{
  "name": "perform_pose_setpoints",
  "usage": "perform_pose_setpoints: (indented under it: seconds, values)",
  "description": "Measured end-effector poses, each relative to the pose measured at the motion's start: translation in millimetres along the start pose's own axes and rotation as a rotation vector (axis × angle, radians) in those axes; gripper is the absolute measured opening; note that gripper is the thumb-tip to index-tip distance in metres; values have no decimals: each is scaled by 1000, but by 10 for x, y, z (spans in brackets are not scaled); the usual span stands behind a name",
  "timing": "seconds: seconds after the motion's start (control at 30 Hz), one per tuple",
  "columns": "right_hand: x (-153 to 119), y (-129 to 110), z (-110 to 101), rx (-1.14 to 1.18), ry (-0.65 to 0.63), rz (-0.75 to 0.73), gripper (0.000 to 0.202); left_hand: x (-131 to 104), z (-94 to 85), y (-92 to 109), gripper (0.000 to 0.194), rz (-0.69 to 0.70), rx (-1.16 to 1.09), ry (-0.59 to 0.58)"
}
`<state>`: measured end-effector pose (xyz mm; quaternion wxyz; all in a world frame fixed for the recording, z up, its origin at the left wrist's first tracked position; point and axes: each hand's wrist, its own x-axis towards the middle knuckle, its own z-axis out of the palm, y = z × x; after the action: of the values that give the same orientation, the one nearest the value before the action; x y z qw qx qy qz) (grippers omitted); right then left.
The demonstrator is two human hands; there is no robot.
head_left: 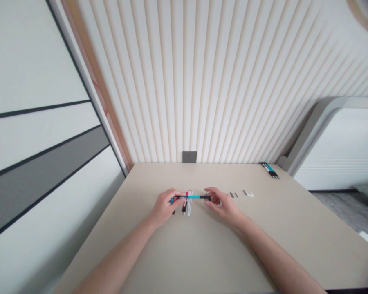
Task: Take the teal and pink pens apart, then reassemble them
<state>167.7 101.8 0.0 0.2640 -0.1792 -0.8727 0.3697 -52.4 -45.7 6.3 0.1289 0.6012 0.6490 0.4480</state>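
A blue and black pen (194, 197) is held level above the table. My left hand (166, 205) pinches its left end. The fingers of my right hand (222, 203) are around the black right end, apart from each other, and whether they touch the pen cannot be made out. Beneath the pen lie a red and black pen (184, 207) and some white slender sticks (189, 208). Part of a dark item (173, 212) shows below my left hand.
Small dark parts (233, 195) and a small white piece (249, 194) lie right of my right hand. Several blue, white and black pens (270, 170) rest at the back right of the beige table (178, 253). A grey socket (189, 157) is on the ribbed wall.
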Motion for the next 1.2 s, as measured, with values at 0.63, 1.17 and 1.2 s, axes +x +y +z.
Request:
perform_pose_setpoints:
  seconds: [0.63, 1.17, 1.2]
  values:
    - [28, 35, -28, -132, -12, -73, 37, -2, -1, -34, 17, 21, 1, -11]
    - [17, 15, -40, -140, 15, -102, 18, 2, -9, -87, 18, 108, 22, 23]
    - [19, 16, -42, -140, 17, -105, 18, 3, -11, -91, 17, 118, 26, 27]
